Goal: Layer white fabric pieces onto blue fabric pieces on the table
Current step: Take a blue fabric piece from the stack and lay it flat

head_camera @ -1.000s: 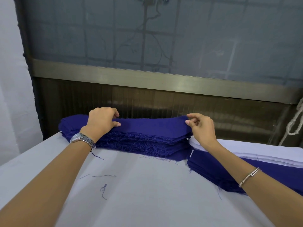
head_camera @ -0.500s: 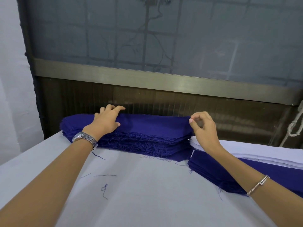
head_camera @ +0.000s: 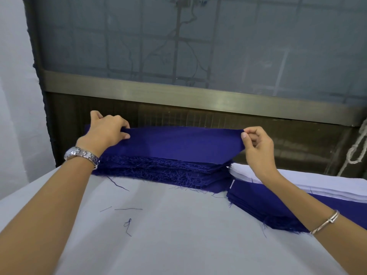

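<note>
Two bare hands hold one dark blue rectangular fabric piece (head_camera: 178,143) by its ends in the head view. The left hand (head_camera: 107,132) pinches the piece's left end between the thumb and curled fingers. The right hand (head_camera: 258,145) pinches the right corner between thumb and forefinger, with its other fingers loosely curled. Between the two sets of fingers the piece is stretched out, and its near edge rests on the thick stack of frayed dark blue fabric pieces (head_camera: 158,173) just below the fingers. Below and to the right of the right fingers lies a flat stack of white fabric pieces (head_camera: 327,183), on top of a second, lower stack of dark blue pieces (head_camera: 268,203) just beside the first stack's right end. Both stacks sit on the white cloth-covered table (head_camera: 188,241), which spreads from beneath the fingers toward the person. Loose blue threads (head_camera: 128,225) lie on it, nearer the person than the left fingers. A silver wristwatch (head_camera: 83,155) circles the left wrist and a thin silver bangle (head_camera: 325,221) the right forearm. Beyond the fingers runs a brushed metal rail (head_camera: 198,96).
</note>
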